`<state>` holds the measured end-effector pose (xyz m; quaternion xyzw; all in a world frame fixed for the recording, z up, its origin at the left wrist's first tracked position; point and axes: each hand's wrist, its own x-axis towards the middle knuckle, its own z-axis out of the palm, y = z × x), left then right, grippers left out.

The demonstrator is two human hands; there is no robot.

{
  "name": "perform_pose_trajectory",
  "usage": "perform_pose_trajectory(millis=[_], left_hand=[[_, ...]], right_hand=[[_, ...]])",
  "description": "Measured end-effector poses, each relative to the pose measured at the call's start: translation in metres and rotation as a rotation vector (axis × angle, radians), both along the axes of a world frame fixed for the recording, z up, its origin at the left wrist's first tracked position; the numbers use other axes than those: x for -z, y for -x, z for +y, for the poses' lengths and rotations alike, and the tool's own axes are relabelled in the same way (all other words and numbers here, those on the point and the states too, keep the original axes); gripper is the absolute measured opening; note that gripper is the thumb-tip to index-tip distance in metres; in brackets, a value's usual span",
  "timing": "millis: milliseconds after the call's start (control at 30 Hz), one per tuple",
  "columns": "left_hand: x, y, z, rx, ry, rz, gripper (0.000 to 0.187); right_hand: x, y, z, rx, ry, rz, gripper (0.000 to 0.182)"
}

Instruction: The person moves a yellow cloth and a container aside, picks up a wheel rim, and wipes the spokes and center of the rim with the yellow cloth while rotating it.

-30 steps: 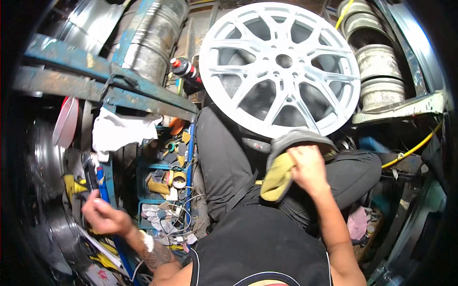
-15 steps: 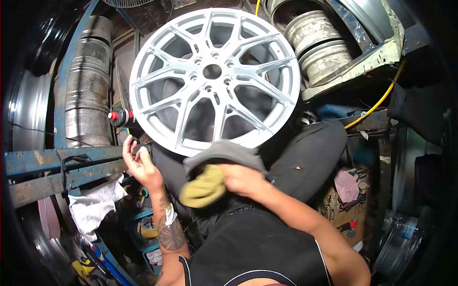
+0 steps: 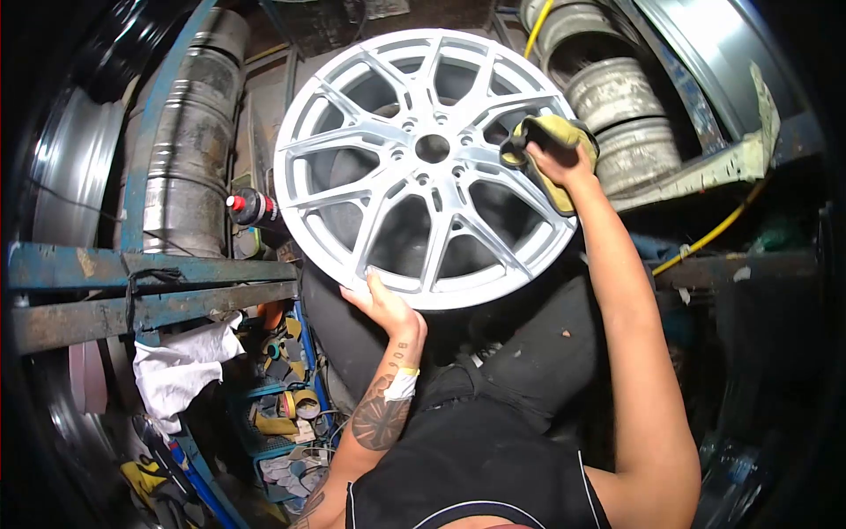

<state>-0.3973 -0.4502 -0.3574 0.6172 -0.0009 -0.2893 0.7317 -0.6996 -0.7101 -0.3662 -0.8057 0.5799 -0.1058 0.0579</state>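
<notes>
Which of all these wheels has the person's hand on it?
The bright, silvery-white spoked wheel in front of the person, with the left hand on its near rim. The dull, scuffed rims stacked on the right show no spokes.

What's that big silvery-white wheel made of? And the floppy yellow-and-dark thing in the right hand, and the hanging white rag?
Silvery-white spoked wheel: probably metal, maybe painted; it's smooth and shiny.

Floppy yellow-and-dark thing in the right hand: seems soft, matte cloth, because it bends.

White rag: dull, thin fabric, perhaps cotton; it hangs in creases.
</notes>
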Motion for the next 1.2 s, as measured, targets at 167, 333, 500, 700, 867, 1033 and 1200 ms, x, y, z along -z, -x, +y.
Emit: perform_pose_trajectory(millis=[167, 333, 500, 700, 867, 1033, 1200], left_hand=[[0.008, 0.001, 0.001, -0.010, -0.036, -0.062, 0.072], [0.012, -0.041, 0.005, 0.146, -0.064, -0.220, 0.077], [0.015, -0.149, -0.035, 0.468, -0.108, -0.281, 0.069], [0.027, -0.278, -0.194, 0.897, -0.107, -0.754, 0.061], [0.038, -0.302, -0.276, 1.148, -0.071, -0.936, 0.062], [0.032, -0.294, -0.271, 1.166, -0.223, -0.916, 0.061], [0.023, -0.280, -0.265, 0.983, -0.683, -1.070, 0.058]], right_hand=[[-0.041, -0.032, 0.012, 0.211, -0.165, 0.213, 0.072], [-0.044, -0.037, 0.056, 0.243, -0.143, 0.170, 0.074], [-0.053, -0.064, 0.141, 0.288, -0.205, 0.137, 0.073], [-0.053, -0.137, 0.234, 0.180, -0.228, 0.020, 0.059], [-0.046, -0.149, 0.279, -0.043, -0.096, -0.037, 0.045], [-0.054, -0.077, 0.264, -0.198, -0.006, -0.005, 0.043], [-0.067, -0.096, 0.313, -0.250, -0.040, -0.059, 0.043]])
